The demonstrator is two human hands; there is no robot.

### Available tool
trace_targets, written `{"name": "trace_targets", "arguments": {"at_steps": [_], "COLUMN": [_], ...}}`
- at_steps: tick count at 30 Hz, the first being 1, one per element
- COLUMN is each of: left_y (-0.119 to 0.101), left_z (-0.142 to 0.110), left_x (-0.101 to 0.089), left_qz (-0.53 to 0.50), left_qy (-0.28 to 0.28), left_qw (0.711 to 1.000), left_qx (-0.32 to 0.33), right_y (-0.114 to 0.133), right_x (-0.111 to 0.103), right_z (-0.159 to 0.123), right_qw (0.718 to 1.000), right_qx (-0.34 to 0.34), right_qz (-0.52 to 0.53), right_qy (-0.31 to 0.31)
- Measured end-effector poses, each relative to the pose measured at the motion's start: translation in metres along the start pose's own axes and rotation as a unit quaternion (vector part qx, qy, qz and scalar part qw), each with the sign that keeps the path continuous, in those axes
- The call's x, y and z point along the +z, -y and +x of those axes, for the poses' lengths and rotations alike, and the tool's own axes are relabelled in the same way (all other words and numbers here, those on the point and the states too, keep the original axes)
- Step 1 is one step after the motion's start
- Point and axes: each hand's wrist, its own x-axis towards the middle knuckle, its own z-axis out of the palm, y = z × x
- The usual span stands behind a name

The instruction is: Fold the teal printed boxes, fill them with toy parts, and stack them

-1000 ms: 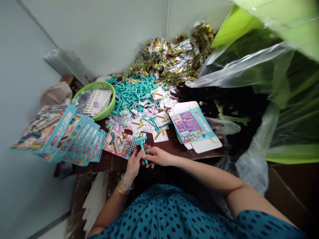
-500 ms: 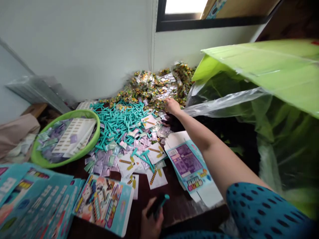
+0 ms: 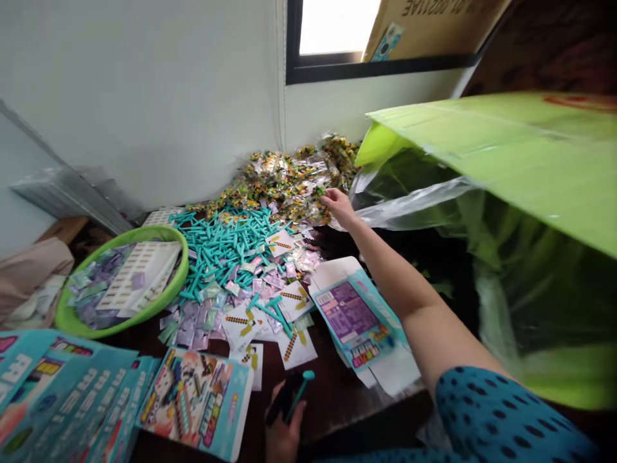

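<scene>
My right hand reaches far forward. Its fingertips pinch a small clear packet of green and yellow beads at the edge of a heap of similar packets. My left hand is low at the table's front, closed around a teal T-shaped stick and something black whose kind I cannot make out. Beyond it lie white pattern cards with more teal sticks on top. A big pile of teal sticks and small lilac and green sachets spread between the hands and the wall.
At left stands a green basket with sachets and white sheets. Teal printed boxes are stacked front left, with another box beside them. An unfolded box lies under my right arm. A lime sheet with plastic overhangs at right.
My right hand has lifted slightly from the bead heap, and a small bead packet now shows at its fingertips. My left hand still grips the teal stick. The view has shifted a little.
</scene>
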Motion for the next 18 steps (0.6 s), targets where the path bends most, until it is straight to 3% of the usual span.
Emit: {"name": "trace_targets", "arguments": {"at_steps": [3, 7, 9, 13, 16, 18], "left_y": [-0.009, -0.019, -0.03, -0.05, -0.056, -0.058], "left_z": [0.003, 0.008, 0.007, -0.003, -0.019, -0.034], "left_x": [-0.004, -0.011, -0.015, -0.02, -0.015, -0.009], "left_qz": [-0.022, -0.082, -0.142, -0.338, -0.426, -0.452], "left_qy": [0.001, 0.038, 0.054, 0.062, 0.078, 0.075], "left_qw": [0.999, 0.991, 0.983, 0.939, 0.9, 0.885], "left_qx": [0.029, 0.097, 0.099, 0.009, -0.055, -0.079], "right_y": [0.031, 0.056, 0.062, 0.063, 0.058, 0.054], "right_x": [-0.032, -0.041, -0.036, -0.018, 0.01, 0.031], "right_z": [-0.077, -0.2, -0.259, -0.361, -0.427, -0.464], "right_qw": [0.971, 0.945, 0.956, 0.971, 0.962, 0.972], "right_qx": [0.091, 0.147, 0.138, 0.131, 0.142, 0.12], "right_qz": [0.2, 0.235, 0.19, 0.146, 0.178, 0.159], "right_qy": [0.096, 0.176, 0.174, 0.133, 0.153, 0.122]}}
